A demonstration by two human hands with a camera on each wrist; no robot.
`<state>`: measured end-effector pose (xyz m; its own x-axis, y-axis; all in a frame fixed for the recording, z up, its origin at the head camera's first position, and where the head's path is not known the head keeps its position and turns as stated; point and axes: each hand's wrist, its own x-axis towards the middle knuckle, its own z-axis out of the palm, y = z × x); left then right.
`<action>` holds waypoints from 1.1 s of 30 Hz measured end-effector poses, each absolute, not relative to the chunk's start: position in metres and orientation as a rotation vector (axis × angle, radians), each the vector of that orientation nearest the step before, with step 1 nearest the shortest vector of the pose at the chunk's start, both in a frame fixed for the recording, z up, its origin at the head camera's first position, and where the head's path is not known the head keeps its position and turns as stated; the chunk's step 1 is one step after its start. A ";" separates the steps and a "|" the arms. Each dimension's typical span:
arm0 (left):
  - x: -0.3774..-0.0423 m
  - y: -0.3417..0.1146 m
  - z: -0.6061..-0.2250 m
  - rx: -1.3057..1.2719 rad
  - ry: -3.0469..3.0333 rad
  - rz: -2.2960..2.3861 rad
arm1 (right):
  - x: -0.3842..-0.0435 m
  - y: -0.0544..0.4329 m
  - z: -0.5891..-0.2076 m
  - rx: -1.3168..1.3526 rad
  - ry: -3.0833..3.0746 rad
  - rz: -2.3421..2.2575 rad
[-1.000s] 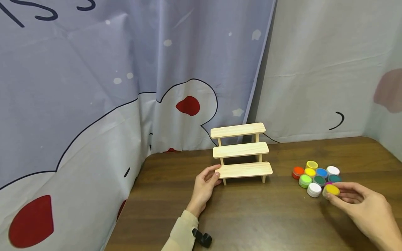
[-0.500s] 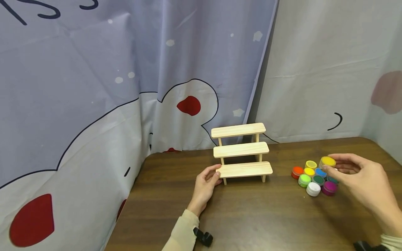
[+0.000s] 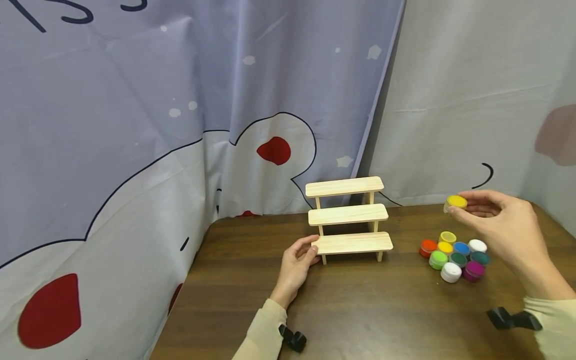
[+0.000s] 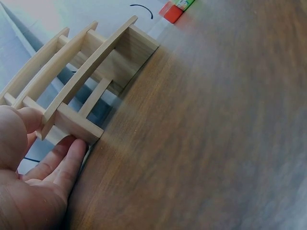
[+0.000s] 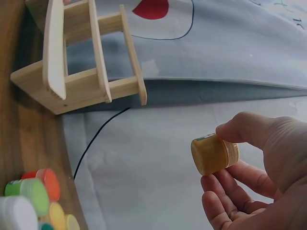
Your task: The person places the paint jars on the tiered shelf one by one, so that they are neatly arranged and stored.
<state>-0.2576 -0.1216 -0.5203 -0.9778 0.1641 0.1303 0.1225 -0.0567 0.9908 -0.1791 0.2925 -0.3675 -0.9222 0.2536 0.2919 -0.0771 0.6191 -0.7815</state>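
A three-tier wooden display stand [image 3: 348, 215] is on the table in the head view. My left hand [image 3: 293, 272] pinches the left end of its lowest board. In the left wrist view the thumb lies at that board's end, with fingers [image 4: 72, 160] beside the side panel. Up above the table's back right, my right hand [image 3: 513, 225] holds a small yellow-lidded paint pot [image 3: 456, 202] between thumb and fingertips. The right wrist view shows this yellow pot [image 5: 211, 154] tipped sideways. Below the hand stands a cluster of similar pots, including a red pot [image 3: 428, 248] and a purple pot [image 3: 474, 271].
The brown wooden table [image 3: 355, 310] runs back to a printed curtain [image 3: 288, 65] and a pale curtain [image 3: 450, 100]. White pots [image 3: 451, 272], a blue pot [image 3: 461, 248] and a light green pot [image 3: 438, 259] stand close together right of the stand.
My right hand has lifted the yellow pot from the cluster's front right, up and back, then slightly left. The purple pot came into view. My left hand stays on the stand.
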 end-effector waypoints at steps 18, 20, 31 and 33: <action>-0.258 -0.121 -0.520 0.335 2.141 2.226 | -0.217 0.253 -0.345 -0.023 -2.462 1.347; -0.258 -0.120 -0.520 0.342 2.140 2.223 | -0.221 0.248 -0.343 0.004 -2.459 1.353; -0.257 -0.121 -0.518 0.324 2.137 2.228 | -0.243 0.217 -0.333 0.073 -2.468 1.360; -0.257 -0.121 -0.518 0.327 2.136 2.231 | -0.251 0.209 -0.331 0.105 -2.470 1.373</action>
<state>-0.2568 -0.1213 -0.5185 -0.9772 0.1702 0.1270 0.1194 -0.0540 0.9914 -0.2508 0.2092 -0.3313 -0.9484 0.0865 0.3051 -0.2134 0.5375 -0.8158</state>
